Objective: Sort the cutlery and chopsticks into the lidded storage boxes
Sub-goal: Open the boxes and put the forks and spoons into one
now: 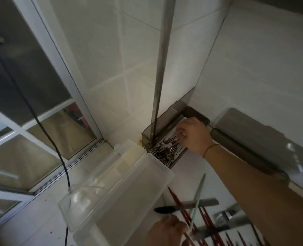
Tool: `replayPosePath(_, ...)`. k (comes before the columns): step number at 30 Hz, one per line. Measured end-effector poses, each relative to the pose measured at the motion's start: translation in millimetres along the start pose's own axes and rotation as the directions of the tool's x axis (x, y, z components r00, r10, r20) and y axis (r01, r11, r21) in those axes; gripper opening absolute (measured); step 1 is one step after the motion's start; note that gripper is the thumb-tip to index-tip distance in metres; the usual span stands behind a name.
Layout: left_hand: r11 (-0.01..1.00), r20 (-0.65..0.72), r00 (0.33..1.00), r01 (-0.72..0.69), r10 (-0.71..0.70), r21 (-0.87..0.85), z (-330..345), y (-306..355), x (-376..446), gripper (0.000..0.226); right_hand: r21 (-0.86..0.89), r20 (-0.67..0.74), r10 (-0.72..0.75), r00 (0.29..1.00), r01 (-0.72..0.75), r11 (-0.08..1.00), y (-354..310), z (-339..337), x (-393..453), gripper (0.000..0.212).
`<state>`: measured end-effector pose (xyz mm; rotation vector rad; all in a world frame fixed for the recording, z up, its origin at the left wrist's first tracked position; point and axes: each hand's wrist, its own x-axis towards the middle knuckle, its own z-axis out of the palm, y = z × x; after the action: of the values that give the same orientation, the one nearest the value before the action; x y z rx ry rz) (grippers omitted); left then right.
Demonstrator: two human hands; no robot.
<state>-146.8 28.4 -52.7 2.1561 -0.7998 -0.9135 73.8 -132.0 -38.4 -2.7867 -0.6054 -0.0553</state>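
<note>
Both hands hold cutlery: right hand inside the smoked box, left hand beside the clear box.

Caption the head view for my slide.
Right hand reaches into smoked cutlery box; left hand holds a pale green chopstick.
</note>
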Motion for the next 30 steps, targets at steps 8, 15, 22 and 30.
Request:
replayPosePath(8, 0.964, -0.488, 0.865, 0.217, -0.119, 0.15, 45, 8, 17, 0.037, 0.033, -0.116, 0.097, 0.988, -0.094, 0.995, 7, -23, -165, 0.004)
replayPosePath(15, 0.938, -0.438, 0.892, 0.239, -0.109, 0.252, 51, 20, 40, 0.029, 0.059, 0.076, 0.234, 0.969, -0.239, 0.969, -3, 14, -230, 0.019)
replayPosePath(22, 0.888, -0.452, 0.878, 0.328, -0.16, 0.323, 59, 16, 49, 0.026, -0.027, 0.091, 0.285, 0.954, -0.283, 0.959, -15, 27, -226, 0.024)
replayPosePath(30, 0.877, -0.482, 0.853, 0.376, -0.201, 0.299, 52, 13, 41, 0.029, -0.089, 0.193, 0.251, 0.949, -0.238, 0.967, 28, 0, -237, 0.037)
